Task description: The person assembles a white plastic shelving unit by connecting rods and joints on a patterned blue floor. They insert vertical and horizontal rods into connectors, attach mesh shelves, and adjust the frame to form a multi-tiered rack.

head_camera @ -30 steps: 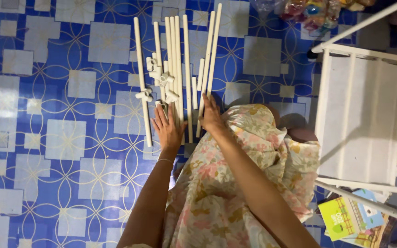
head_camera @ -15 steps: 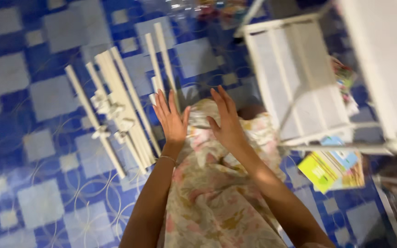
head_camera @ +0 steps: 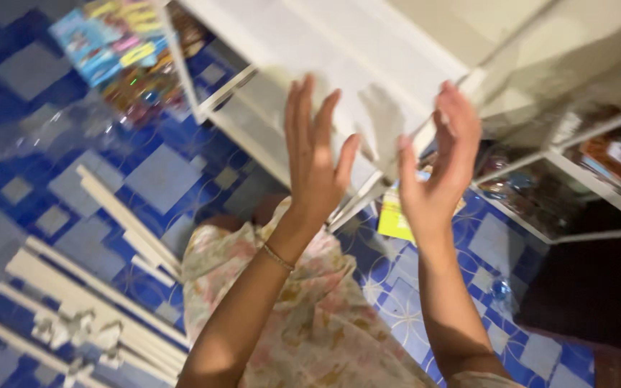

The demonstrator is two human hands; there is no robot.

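Left hand [head_camera: 315, 154] raised, fingers spread wide, holding nothing. Right hand [head_camera: 436, 169] same, open palm, empty, just short of white shelf frame [head_camera: 339, 65]; contact unclear through blur. White rods [head_camera: 109, 287] on blue tiled floor [head_camera: 159, 165], lower left, well apart from both.

hands [head_camera: 375, 154] now up toward shelf [head_camera: 339, 43]

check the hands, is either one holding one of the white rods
No: the left hand and right hand are raised, open and empty, while the white rods lie on the blue tiled floor.
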